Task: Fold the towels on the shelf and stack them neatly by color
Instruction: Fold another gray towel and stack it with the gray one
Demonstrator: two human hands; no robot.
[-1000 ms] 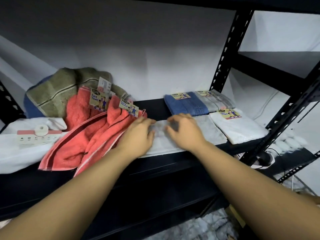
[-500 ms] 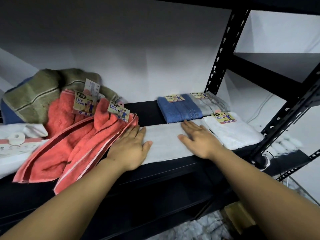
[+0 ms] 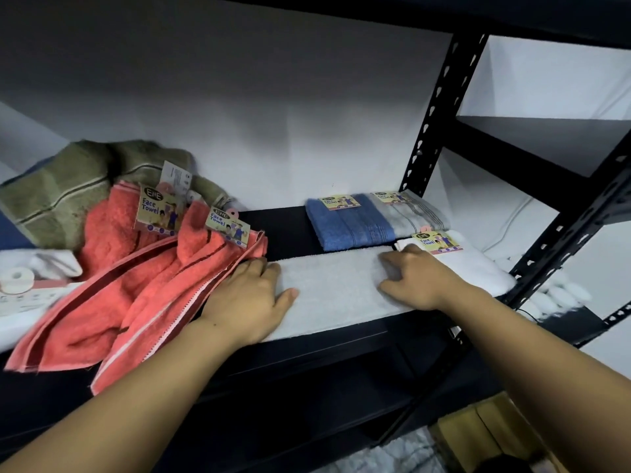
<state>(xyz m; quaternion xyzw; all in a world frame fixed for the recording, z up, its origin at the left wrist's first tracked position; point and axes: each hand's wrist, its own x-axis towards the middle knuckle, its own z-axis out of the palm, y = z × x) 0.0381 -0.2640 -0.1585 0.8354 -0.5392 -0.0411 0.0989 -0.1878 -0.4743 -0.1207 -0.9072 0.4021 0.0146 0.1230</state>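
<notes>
Now grey towel (image 3: 334, 288) under both hands' fingers (image 3: 259, 268).

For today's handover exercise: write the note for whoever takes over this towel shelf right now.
Left hand lies flat on the grey towel; right hand has fingers curled at its right end.
Done: blue towel, striped grey towel and white towel lie folded at right.
Left: finish the grey one, then fold the coral towels and olive towel heaped at left.
</notes>
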